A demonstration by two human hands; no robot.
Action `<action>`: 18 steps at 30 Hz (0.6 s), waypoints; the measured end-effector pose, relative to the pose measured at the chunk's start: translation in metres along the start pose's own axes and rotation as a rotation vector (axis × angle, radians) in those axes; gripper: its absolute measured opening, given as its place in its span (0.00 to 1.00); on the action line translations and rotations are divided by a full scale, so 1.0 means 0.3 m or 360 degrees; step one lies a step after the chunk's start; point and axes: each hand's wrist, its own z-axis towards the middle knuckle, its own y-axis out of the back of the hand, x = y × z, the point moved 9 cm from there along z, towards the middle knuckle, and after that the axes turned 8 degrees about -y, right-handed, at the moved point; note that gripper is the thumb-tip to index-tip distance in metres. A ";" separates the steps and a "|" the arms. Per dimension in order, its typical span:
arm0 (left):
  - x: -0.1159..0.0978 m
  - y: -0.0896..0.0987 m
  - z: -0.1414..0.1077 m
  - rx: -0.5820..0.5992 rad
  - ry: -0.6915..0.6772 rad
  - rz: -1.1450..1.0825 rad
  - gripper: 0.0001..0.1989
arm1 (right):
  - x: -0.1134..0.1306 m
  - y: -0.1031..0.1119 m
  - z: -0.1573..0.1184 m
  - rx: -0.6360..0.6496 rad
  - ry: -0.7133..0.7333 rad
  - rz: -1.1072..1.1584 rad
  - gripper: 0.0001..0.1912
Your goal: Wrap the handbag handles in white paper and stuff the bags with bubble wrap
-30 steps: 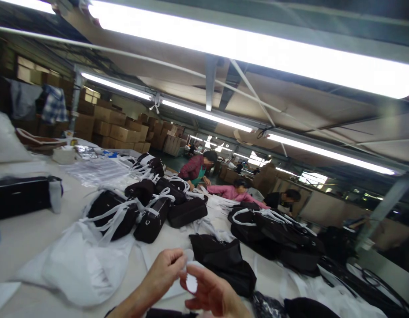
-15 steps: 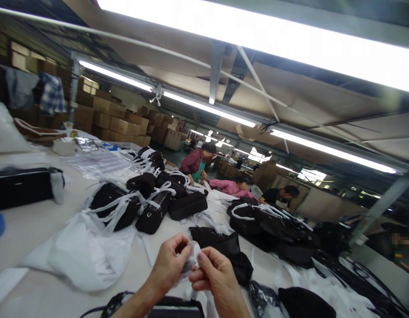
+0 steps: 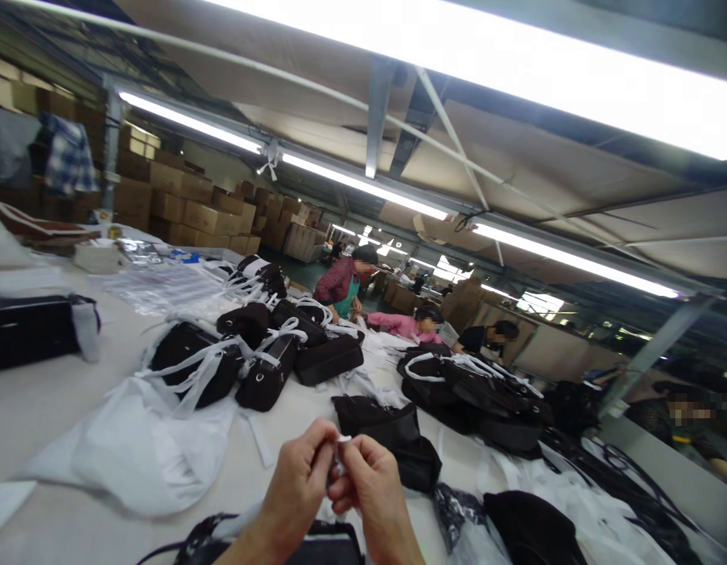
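Note:
Both hands meet in front of me over a black bag (image 3: pixel 331 545) at the bottom edge. My left hand (image 3: pixel 299 477) pinches a small white strip (image 3: pixel 343 440) between thumb and bent fingers. My right hand (image 3: pixel 372 477) grips the same strip from the other side, fingertips close against the left ones. Most of the strip is hidden by the fingers, so its full shape cannot be made out. Just beyond the hands lies a flat black bag (image 3: pixel 392 431).
Black bags with white-wrapped handles (image 3: pixel 269 369) stand across the table, with another pile (image 3: pixel 474 384) at right. A white translucent sheet (image 3: pixel 157 455) lies at left. A black pouch (image 3: pixel 531 526) and clear plastic (image 3: pixel 457 518) are near right. Several people work farther back.
My fingers have drawn closer together, and less of the white strip shows between them. The view has shifted slightly to the right.

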 end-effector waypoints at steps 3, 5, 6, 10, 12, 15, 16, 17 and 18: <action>-0.021 0.002 -0.017 0.0031 -0.0074 0.0073 0.15 | -0.002 -0.020 -0.010 0.0049 0.0012 0.0032 0.33; -0.033 0.003 -0.025 0.0038 -0.0072 0.0057 0.17 | -0.007 -0.037 -0.017 0.0108 0.0021 0.0043 0.33; -0.038 0.003 -0.028 0.0045 -0.0059 0.0037 0.17 | -0.007 -0.043 -0.020 0.0126 0.0049 0.0062 0.33; -0.045 0.002 -0.030 0.0110 -0.0026 0.0041 0.16 | -0.008 -0.051 -0.023 0.0175 0.0176 0.0218 0.30; -0.040 0.014 -0.027 0.0095 -0.0086 0.0141 0.14 | -0.009 -0.051 -0.020 0.0205 0.0196 0.0281 0.28; -0.020 0.036 -0.028 0.0027 -0.0176 0.0287 0.09 | -0.004 -0.054 -0.015 0.0275 0.0181 0.0262 0.28; -0.015 0.038 -0.030 0.0019 -0.0204 0.0320 0.08 | -0.003 -0.054 -0.014 0.0295 0.0166 0.0234 0.29; -0.013 0.037 -0.032 0.0023 -0.0239 0.0347 0.08 | -0.001 -0.053 -0.013 0.0304 0.0153 0.0210 0.29; -0.015 0.033 -0.035 0.0035 -0.0284 0.0369 0.08 | 0.002 -0.049 -0.012 0.0302 0.0147 0.0203 0.30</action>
